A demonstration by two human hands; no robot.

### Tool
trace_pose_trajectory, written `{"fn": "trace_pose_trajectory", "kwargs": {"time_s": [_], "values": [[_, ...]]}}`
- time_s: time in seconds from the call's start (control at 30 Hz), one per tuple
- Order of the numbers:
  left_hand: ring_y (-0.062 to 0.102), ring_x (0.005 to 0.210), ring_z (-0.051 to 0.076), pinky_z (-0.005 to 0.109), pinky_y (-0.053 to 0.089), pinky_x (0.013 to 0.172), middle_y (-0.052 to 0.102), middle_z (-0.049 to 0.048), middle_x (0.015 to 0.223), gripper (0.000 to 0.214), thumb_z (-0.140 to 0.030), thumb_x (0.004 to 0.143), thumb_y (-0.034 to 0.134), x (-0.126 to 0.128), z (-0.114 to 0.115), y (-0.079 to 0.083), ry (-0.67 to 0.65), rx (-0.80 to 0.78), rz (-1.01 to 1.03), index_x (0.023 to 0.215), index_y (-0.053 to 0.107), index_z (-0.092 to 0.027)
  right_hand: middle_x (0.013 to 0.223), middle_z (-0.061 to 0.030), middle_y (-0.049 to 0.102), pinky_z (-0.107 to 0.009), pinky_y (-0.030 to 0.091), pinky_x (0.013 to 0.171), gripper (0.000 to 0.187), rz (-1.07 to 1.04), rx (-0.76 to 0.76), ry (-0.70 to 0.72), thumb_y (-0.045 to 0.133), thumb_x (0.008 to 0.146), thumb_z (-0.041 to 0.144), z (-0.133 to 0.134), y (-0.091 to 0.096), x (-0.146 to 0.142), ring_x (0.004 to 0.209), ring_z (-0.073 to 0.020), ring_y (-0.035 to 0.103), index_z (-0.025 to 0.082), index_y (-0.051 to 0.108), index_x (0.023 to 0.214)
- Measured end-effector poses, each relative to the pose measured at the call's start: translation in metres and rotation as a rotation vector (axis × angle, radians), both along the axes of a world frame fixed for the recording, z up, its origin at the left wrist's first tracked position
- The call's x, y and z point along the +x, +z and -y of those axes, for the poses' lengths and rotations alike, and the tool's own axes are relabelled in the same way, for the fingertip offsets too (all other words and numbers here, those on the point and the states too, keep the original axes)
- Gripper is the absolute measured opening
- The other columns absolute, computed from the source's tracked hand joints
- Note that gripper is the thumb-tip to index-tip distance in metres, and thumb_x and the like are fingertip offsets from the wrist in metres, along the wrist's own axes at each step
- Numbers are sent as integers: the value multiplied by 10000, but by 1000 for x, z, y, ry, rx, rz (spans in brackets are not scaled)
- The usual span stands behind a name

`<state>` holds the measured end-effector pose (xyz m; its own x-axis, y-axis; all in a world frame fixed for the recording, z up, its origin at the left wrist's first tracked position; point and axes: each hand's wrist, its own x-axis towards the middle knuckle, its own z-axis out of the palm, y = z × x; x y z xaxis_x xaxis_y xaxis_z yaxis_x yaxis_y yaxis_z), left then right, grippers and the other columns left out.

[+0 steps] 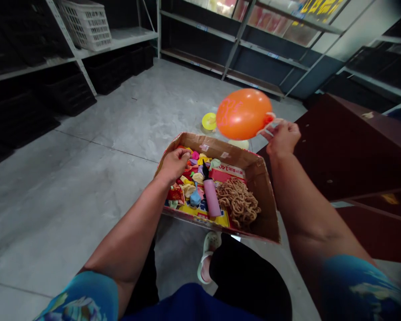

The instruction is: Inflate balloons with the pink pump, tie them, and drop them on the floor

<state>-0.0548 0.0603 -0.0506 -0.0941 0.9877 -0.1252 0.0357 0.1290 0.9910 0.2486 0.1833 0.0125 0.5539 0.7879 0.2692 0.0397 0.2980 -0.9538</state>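
Note:
An inflated orange balloon (pixel 244 113) with pink print hangs beyond the right part of the box. My right hand (pixel 283 137) is closed at its tied neck, with a light-coloured string about the knot. Over the left side of an open cardboard box (pixel 265 196), my left hand (pixel 174 166) has its fingertips pinched together; what they hold, if anything, I cannot make out. Below it lie several uninflated balloons (pixel 195 198) in many colours. A pink hand pump (pixel 211 198) with a black nozzle lies mid-box, beside a heap of brown string (pixel 239 201).
On the grey floor (pixel 120 125) behind the box is a yellow balloon (pixel 209 121), with a pale round thing (pixel 239 144) near it. Metal shelves (pixel 234 40) line the back. A white basket (pixel 87 24) stands on the left shelf. Dark red panels (pixel 341 156) stand at right.

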Motion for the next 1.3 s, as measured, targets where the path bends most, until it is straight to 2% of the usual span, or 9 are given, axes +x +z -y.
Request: {"fn": "trace_pose_trajectory", "kwargs": {"time_s": [0.17, 0.37, 0.43, 0.57, 0.7, 0.83, 0.97, 1.1, 1.3], "values": [[537, 515, 73, 200, 398, 506, 686, 69, 926, 216, -264, 803, 529, -9, -2, 4, 8, -43, -41, 941, 642, -141, 882, -84, 657, -286, 441, 556, 136, 131, 26, -61, 329, 878, 206, -23, -3, 12, 636, -73, 647, 189, 454, 827], [573, 574, 105, 226, 418, 548, 693, 81, 916, 223, -289, 790, 544, -12, -1, 6, -48, -122, -119, 929, 639, -143, 912, -24, 596, -256, 511, 632, 36, 137, -179, -19, 450, 841, 171, -22, -62, 14, 676, -71, 627, 182, 478, 860], [594, 622, 123, 238, 430, 572, 691, 86, 927, 228, -293, 793, 536, -13, -2, 4, -53, -120, -124, 928, 634, -139, 863, -1, 600, -258, 510, 618, 77, 194, -195, 72, 504, 812, 209, -7, -85, -1, 666, -83, 612, 176, 515, 881], [613, 737, 148, 254, 443, 649, 689, 79, 893, 223, -282, 771, 555, -14, -2, 3, -23, -104, -116, 918, 643, -140, 701, 12, 622, -262, 479, 568, 172, 408, -280, 423, 558, 759, 297, 29, -122, -57, 593, -110, 560, 154, 605, 841], [608, 808, 160, 257, 439, 689, 689, 75, 892, 211, -274, 759, 557, -14, -2, 3, -4, -86, -128, 890, 658, -144, 599, 37, 629, -256, 453, 617, 54, 626, -335, 735, 668, 626, 214, 56, -149, -115, 584, -117, 544, 168, 651, 647], [599, 820, 159, 249, 434, 687, 691, 67, 891, 216, -278, 746, 567, -13, -3, 1, -4, -81, -111, 893, 666, -153, 640, 32, 635, -257, 428, 686, 101, 797, -347, 826, 666, 553, 90, 69, -167, -149, 663, -139, 554, 180, 634, 586], [598, 811, 158, 248, 431, 676, 692, 64, 895, 230, -305, 748, 567, -14, -3, -3, -26, -66, -113, 895, 668, -158, 729, 7, 618, -244, 405, 688, 108, 906, -343, 789, 629, 616, 104, 73, -173, -157, 708, -148, 558, 186, 585, 562], [594, 787, 153, 237, 424, 648, 695, 68, 887, 214, -298, 744, 572, -14, -4, -3, -19, -74, -96, 870, 667, -153, 658, 20, 579, -242, 375, 652, 120, 987, -338, 753, 540, 679, 95, 73, -168, -154, 642, -131, 510, 186, 556, 603], [586, 620, 130, 232, 421, 550, 689, 73, 803, 180, -303, 780, 551, -7, 0, 3, -41, -193, 18, 793, 641, -147, 590, 32, 552, -247, 337, 571, 59, 1072, -302, 644, 521, 689, 151, 70, -125, -141, 553, -137, 457, 204, 546, 681]]}}
